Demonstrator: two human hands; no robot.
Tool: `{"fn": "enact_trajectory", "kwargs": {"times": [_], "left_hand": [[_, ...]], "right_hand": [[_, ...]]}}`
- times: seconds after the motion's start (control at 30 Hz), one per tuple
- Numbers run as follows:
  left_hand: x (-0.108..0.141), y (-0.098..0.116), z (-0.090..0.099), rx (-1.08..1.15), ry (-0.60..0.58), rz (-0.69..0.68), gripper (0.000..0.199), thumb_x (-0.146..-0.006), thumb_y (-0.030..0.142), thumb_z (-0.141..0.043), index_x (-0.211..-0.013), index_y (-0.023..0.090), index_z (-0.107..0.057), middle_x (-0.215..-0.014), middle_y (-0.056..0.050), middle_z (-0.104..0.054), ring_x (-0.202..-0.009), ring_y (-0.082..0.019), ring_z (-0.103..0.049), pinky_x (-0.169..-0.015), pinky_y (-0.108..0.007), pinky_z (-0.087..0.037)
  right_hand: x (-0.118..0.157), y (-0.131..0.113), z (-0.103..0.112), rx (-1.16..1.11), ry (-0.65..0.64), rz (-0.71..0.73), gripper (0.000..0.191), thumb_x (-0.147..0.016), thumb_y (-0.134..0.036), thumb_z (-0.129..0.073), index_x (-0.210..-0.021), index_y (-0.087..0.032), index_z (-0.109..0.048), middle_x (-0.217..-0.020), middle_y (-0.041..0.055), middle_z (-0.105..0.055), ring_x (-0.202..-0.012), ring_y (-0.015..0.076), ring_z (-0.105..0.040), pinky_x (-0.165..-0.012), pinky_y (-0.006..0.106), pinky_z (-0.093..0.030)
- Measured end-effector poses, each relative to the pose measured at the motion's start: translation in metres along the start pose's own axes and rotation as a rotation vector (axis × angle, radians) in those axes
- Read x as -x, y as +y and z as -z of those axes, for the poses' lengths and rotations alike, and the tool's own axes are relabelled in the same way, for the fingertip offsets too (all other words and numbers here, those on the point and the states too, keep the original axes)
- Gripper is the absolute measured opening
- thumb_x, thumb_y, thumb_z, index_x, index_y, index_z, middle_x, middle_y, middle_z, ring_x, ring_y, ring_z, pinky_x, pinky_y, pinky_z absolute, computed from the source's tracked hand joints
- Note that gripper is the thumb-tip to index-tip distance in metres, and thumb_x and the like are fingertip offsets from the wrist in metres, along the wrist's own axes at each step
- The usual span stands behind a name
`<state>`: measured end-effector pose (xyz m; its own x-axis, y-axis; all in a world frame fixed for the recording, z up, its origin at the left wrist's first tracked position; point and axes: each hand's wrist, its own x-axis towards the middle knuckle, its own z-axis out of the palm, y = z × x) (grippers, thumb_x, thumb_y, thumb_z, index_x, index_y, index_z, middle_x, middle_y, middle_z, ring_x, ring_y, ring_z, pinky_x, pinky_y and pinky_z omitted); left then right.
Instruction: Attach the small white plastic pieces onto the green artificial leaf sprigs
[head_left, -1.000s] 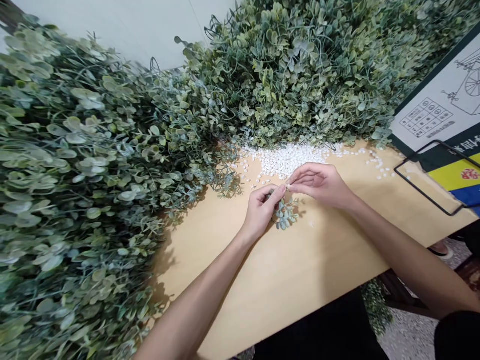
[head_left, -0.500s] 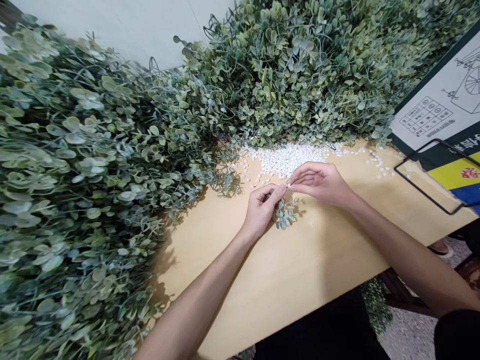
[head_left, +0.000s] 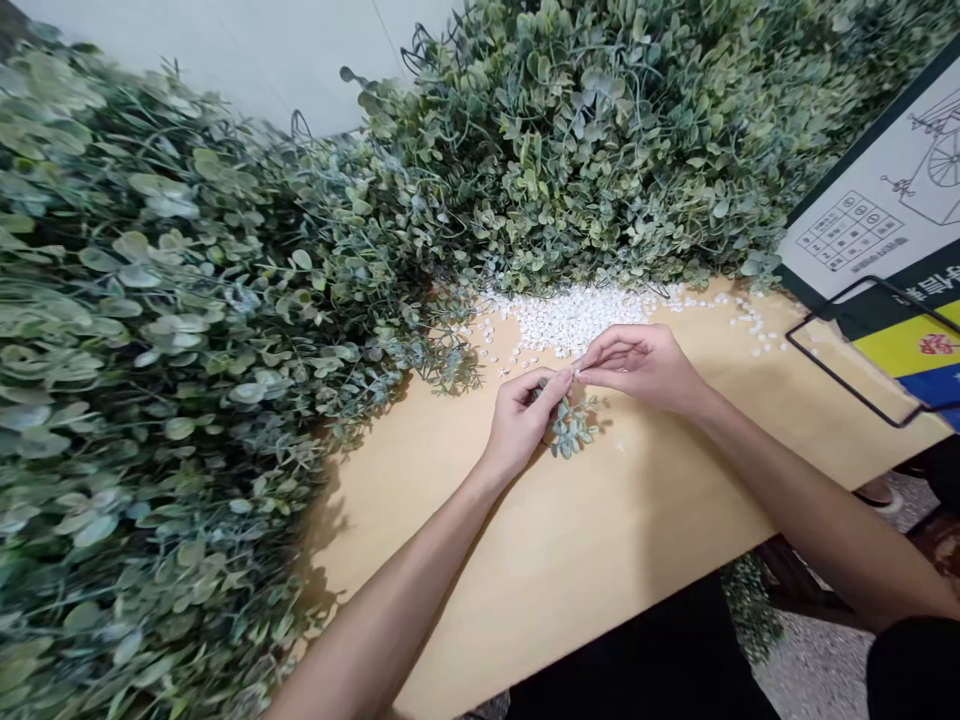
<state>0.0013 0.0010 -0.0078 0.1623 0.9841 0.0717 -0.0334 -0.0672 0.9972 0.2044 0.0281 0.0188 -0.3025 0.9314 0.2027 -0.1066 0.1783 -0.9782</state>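
Over the middle of the table, my left hand (head_left: 525, 415) is closed on a small artificial leaf sprig (head_left: 571, 430), whose grey-green leaves hang below the thumb. My right hand (head_left: 637, 365) meets it from the right, thumb and fingertips pinched at the sprig's stem end. A tiny white piece shows between those right fingertips, partly covered by them. Just beyond both hands lies a heap of small white pieces (head_left: 566, 315), with a few scattered towards the left hand.
Dense artificial foliage (head_left: 187, 380) is piled along the left and back of the wooden table (head_left: 525, 590). At the right stand a black wire frame (head_left: 847, 385) and a printed box (head_left: 862, 235). More greenery (head_left: 750, 610) is below the table edge.
Both hands hold nearly the same place and grip. The white piece at the right fingertips shows slightly less than before. The camera view has shifted a little.
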Motion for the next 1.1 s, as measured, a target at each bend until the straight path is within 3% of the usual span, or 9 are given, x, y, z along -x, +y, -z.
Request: {"fn": "enact_trajectory", "kwargs": {"times": [0.5, 0.77, 1.1], "left_hand": [[0.0001, -0.0028, 0.0003, -0.02, 0.025, -0.029, 0.035, -0.091, 0.049, -0.078, -0.078, 0.017, -0.076, -0.063, 0.001, -0.059, -0.058, -0.011, -0.046, -0.055, -0.025, -0.036], [0.0007, -0.0001, 0.0022, -0.048, -0.058, -0.016, 0.036, -0.092, 0.052, -0.076, -0.082, 0.017, -0.076, -0.067, -0.001, -0.061, -0.059, -0.012, -0.046, -0.056, -0.026, -0.036], [0.0008, 0.0024, 0.0018, -0.041, -0.095, -0.009, 0.039, -0.095, 0.051, -0.071, -0.078, 0.017, -0.072, -0.068, 0.0, -0.058, -0.062, -0.012, -0.046, -0.059, -0.027, -0.035]], "right_hand": [[-0.0001, -0.0009, 0.0012, -0.065, -0.016, -0.032, 0.031, -0.065, -0.024, -0.101, -0.087, -0.018, -0.08, -0.088, 0.0035, -0.082, -0.082, 0.0164, -0.079, -0.083, 0.027, -0.065], [-0.0033, -0.002, 0.0018, -0.108, 0.044, -0.117, 0.044, -0.05, -0.024, -0.106, -0.084, -0.018, -0.078, -0.084, 0.003, -0.082, -0.077, 0.016, -0.078, -0.078, 0.028, -0.065], [-0.0034, -0.0063, 0.0048, -0.145, -0.022, -0.165, 0.045, -0.048, -0.018, -0.105, -0.083, -0.018, -0.077, -0.08, 0.0019, -0.081, -0.073, 0.0153, -0.077, -0.072, 0.024, -0.064]]}}
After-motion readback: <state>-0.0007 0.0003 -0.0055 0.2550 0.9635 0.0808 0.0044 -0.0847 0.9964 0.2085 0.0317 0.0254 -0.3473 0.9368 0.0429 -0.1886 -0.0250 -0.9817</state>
